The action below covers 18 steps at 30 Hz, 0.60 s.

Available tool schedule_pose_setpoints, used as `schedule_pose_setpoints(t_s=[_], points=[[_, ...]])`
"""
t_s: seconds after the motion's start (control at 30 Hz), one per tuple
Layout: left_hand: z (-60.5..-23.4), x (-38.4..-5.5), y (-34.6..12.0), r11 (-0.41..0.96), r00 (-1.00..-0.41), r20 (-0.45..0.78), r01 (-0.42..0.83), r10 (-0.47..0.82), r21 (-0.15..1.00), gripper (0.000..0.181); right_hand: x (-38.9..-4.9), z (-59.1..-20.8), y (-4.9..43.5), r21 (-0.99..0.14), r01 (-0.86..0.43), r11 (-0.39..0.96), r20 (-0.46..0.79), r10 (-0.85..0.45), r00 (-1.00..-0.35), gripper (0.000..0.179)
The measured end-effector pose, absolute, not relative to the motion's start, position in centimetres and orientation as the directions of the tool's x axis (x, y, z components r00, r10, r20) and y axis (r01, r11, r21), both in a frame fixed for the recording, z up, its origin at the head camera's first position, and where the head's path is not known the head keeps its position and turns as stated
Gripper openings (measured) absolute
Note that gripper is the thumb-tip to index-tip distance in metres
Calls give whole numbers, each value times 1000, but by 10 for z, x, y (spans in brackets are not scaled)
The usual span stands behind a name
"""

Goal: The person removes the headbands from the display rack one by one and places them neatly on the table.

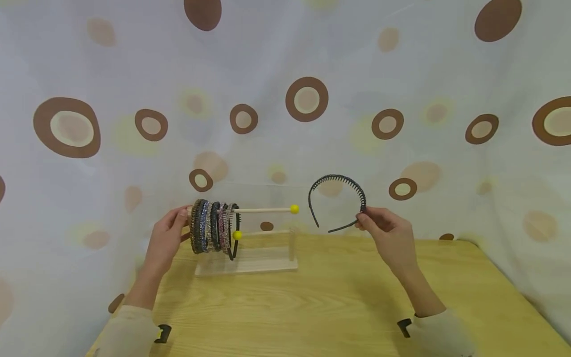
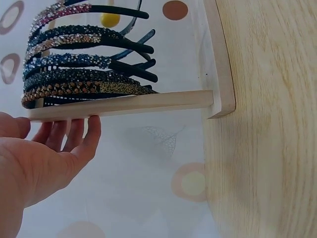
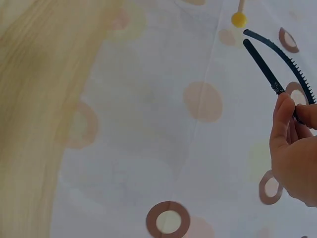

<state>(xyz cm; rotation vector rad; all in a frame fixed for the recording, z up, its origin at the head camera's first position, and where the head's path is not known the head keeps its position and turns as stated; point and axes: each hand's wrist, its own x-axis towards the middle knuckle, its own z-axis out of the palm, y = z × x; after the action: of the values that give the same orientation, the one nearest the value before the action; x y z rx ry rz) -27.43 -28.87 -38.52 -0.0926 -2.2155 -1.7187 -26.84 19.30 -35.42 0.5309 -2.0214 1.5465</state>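
Observation:
My left hand (image 1: 164, 237) holds the upright side of a wooden headband stand (image 1: 250, 267), thumb and fingers at its outer edge. In the left wrist view, several fingertips press against the side board (image 2: 163, 101). Several glittery headbands (image 1: 209, 226), in gold, blue, silver, pink and black, hang bunched on the rods at that side. A yellow ball (image 1: 295, 209) tips the upper rod, which extends bare to the right. My right hand (image 1: 392, 235) pinches a black toothed headband (image 1: 337, 177) near one end. It is held up, apart from the rod tip, its open ends pointing downward.
The stand rests on a light wooden table (image 1: 312, 307) toward its back left. A second yellow ball (image 1: 237, 235) shows in front of the hanging headbands. Behind the table hangs a white curtain (image 1: 276, 49) with brown circles.

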Motion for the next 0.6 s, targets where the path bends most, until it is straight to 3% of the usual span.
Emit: schedule_pose_setpoints(t_s=[0.13,0.4,0.6], points=[[-385,-274,-289,271,-942,302,256,-145,928,63,-281,-372,237,-824,-485,293,514,25,-858,31],[-388,-271,-293,244,-958,246,206,-147,948,63,-303,-404,318,-850,-338,405,360,-24,-933,44],[-390,-268,-300,255,-953,246,198,-175,947,63,-326,-418,368,-927,-224,303,236,3,-972,39]])
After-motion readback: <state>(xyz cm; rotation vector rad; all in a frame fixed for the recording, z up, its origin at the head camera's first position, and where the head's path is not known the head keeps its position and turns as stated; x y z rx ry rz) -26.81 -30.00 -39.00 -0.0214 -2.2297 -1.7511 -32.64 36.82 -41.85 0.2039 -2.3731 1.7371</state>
